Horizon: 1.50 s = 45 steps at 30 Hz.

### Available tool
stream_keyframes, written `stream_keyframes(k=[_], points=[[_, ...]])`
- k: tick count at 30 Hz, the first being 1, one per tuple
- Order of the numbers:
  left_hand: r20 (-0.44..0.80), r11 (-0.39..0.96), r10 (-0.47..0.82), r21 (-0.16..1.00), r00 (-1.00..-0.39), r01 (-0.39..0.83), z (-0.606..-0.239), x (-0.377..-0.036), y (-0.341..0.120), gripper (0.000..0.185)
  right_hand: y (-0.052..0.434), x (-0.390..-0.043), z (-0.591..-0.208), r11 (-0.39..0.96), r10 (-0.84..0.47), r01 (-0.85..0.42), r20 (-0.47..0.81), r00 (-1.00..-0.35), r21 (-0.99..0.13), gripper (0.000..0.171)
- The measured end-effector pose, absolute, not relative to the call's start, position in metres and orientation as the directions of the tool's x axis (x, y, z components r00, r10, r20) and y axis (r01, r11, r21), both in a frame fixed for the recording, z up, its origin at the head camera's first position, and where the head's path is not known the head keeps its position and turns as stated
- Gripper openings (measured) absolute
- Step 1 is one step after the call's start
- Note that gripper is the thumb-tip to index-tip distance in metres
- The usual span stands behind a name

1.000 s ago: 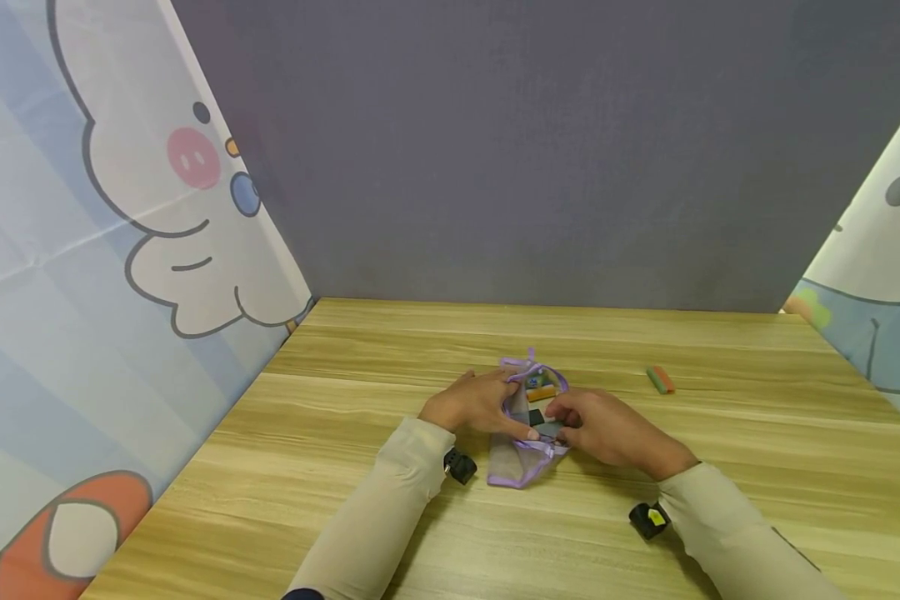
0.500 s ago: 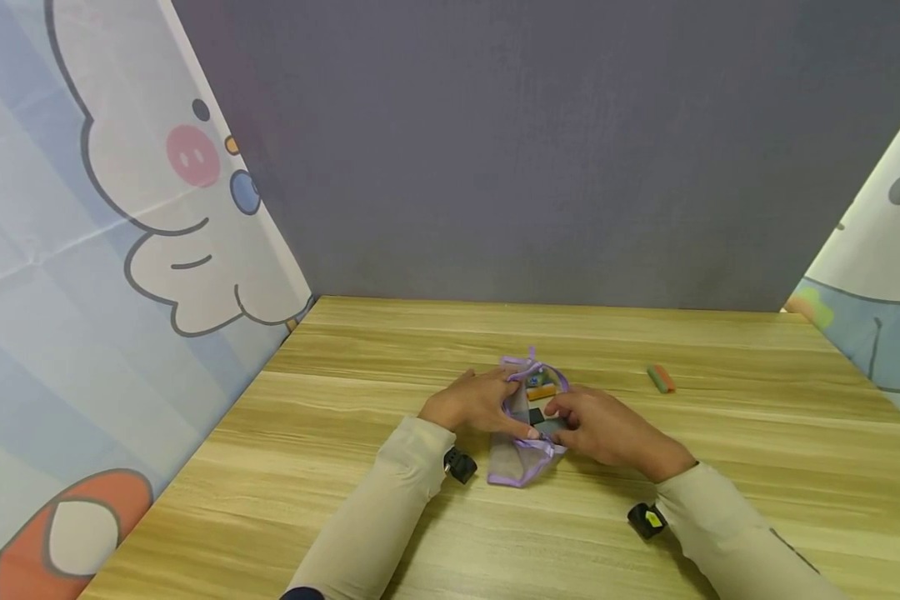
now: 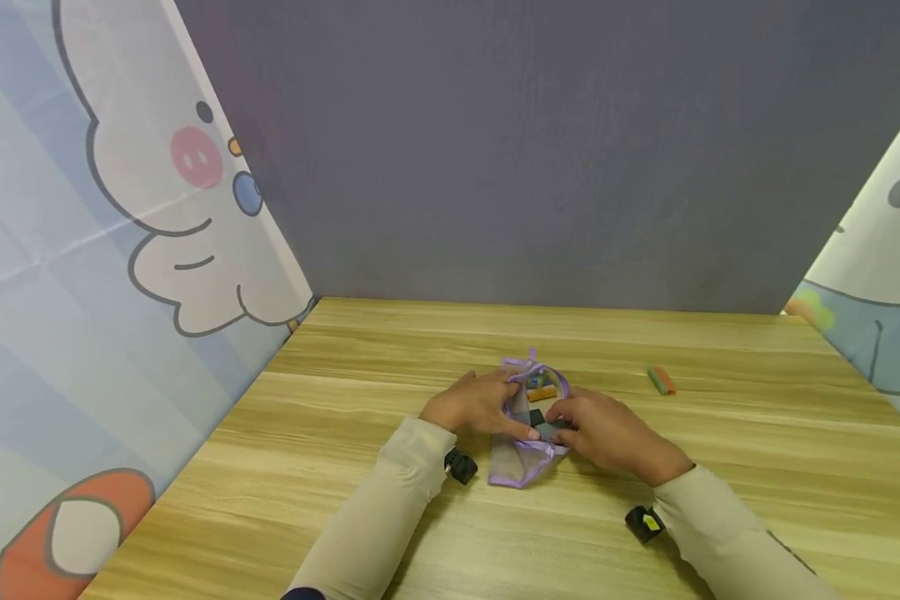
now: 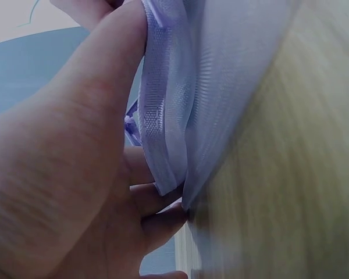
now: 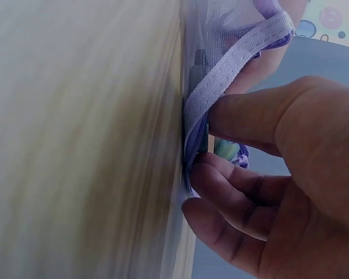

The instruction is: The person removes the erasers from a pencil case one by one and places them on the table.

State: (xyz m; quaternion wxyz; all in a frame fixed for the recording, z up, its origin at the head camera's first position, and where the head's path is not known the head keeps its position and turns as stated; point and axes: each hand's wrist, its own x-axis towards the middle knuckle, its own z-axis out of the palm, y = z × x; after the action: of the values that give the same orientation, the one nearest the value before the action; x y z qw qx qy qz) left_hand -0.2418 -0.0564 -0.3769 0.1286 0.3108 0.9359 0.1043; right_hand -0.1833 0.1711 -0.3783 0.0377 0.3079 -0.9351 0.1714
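Note:
A sheer mesh bag with purple ribbon edging (image 3: 506, 467) lies on the table, its mouth spread toward the right. My left hand (image 3: 468, 403) grips the rim, with thumb and fingers apart across the opening. At the mouth, the curled fingers of my right hand (image 3: 606, 429) pinch a small grey block (image 3: 547, 430); the right wrist view shows only its dark edge between thumb and fingers. Inside the bag are a black piece (image 3: 536, 417), an orange bar (image 3: 542, 393) and a blue-green item (image 3: 537, 380) partly covered by the ribbon.
A small orange-and-green block (image 3: 661, 380) lies on the wooden table (image 3: 330, 400) to the right of the bag. A dark grey panel (image 3: 495, 167) stands behind the table. Printed cartoon sheets (image 3: 82, 275) hang at both sides.
My right hand has shifted very slightly left at the bag's mouth, and a pale bit seen by its fingertips is now out of sight. The left hand and bag hold still.

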Motion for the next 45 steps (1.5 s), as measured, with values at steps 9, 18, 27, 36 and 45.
stream_keyframes(k=[9, 18, 27, 36, 45], points=[[-0.187, 0.794, 0.601, 0.254, -0.777, 0.553, -0.374, -0.243, -0.055, 0.103, 0.177, -0.185, -0.375, 0.776, -0.542, -0.565, 0.163, -0.824, -0.28, 0.017], [-0.2, 0.799, 0.596, 0.251, -0.778, 0.547, -0.375, -0.242, -0.055, 0.102, 0.175, -0.184, -0.376, 0.801, -0.506, -0.521, 0.133, -0.852, -0.294, 0.022], [-0.197, 0.796, 0.599, 0.251, -0.776, 0.55, -0.376, -0.241, -0.055, 0.101, 0.174, -0.182, -0.376, 0.808, -0.491, -0.515, 0.156, -0.857, -0.286, 0.021], [-0.2, 0.796, 0.6, 0.249, -0.775, 0.552, -0.377, -0.241, -0.055, 0.1, 0.173, -0.181, -0.376, 0.822, -0.469, -0.491, 0.146, -0.871, -0.29, 0.026], [-0.199, 0.797, 0.598, 0.247, -0.776, 0.551, -0.377, -0.241, -0.055, 0.101, 0.166, -0.179, -0.375, 0.864, -0.419, -0.435, 0.118, -0.9, -0.253, 0.029]])
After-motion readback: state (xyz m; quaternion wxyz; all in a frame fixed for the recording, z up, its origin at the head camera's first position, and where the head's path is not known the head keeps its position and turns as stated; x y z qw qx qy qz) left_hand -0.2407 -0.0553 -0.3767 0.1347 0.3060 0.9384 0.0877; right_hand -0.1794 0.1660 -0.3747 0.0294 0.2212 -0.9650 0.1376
